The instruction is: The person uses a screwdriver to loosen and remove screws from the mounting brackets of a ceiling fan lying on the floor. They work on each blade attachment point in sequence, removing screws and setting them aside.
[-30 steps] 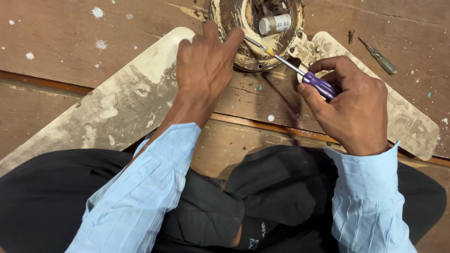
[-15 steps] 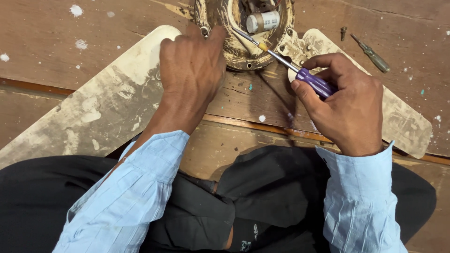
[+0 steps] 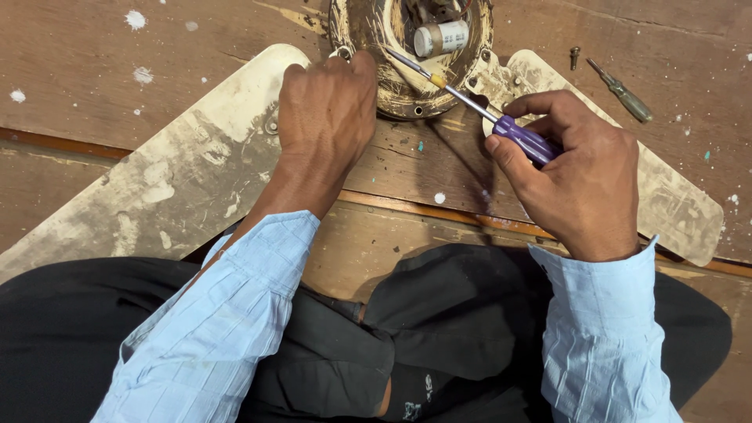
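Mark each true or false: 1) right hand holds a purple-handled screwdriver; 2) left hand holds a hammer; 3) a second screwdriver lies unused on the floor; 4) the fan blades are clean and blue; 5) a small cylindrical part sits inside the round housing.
1) The right hand holds a purple-handled screwdriver. True; its tip reaches into the round housing.
2) The left hand holds a hammer. False; it holds no tool and rests on the housing's rim.
3) A second screwdriver lies unused on the floor. True, with a loose screw beside it.
4) The fan blades are clean and blue. False; they are off-white and grimy.
5) A small cylindrical part sits inside the housing. True.
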